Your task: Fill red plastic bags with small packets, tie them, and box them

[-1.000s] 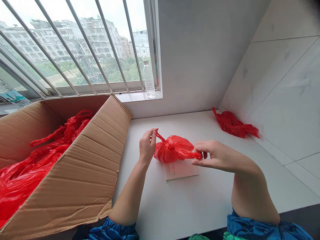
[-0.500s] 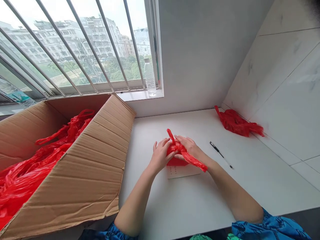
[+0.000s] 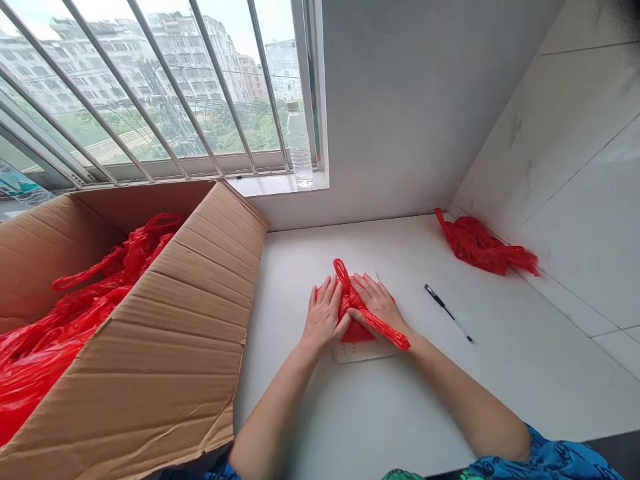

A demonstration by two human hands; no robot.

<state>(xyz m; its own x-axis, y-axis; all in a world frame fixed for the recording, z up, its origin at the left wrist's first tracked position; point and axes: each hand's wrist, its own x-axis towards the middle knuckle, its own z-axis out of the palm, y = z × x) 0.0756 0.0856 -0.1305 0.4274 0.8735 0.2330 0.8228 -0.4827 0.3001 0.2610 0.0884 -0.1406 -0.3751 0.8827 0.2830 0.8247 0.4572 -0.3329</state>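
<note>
A red plastic bag (image 3: 361, 331), knotted at the top, lies in the middle of the white table. One handle loop stands up at the back and a twisted end trails towards my right wrist. Flat on the bag's left side rests my left hand (image 3: 325, 313), fingers stretched out. My right hand (image 3: 377, 301) presses its right side the same way, fingers spread. Under the bag is a white sheet or booklet (image 3: 370, 355) with small print, mostly covered. What the bag contains is hidden.
To the left stands an open cardboard box (image 3: 185, 327) holding red plastic bags (image 3: 95, 313). A black pen (image 3: 449, 313) lies to the right. Against the tiled wall is another red bag (image 3: 483, 247). A clear bottle (image 3: 300, 150) stands on the barred window's sill.
Both hands have flattened out from a curled pose around the knot and now lie on the bag's two sides. The camera view has shifted slightly.
</note>
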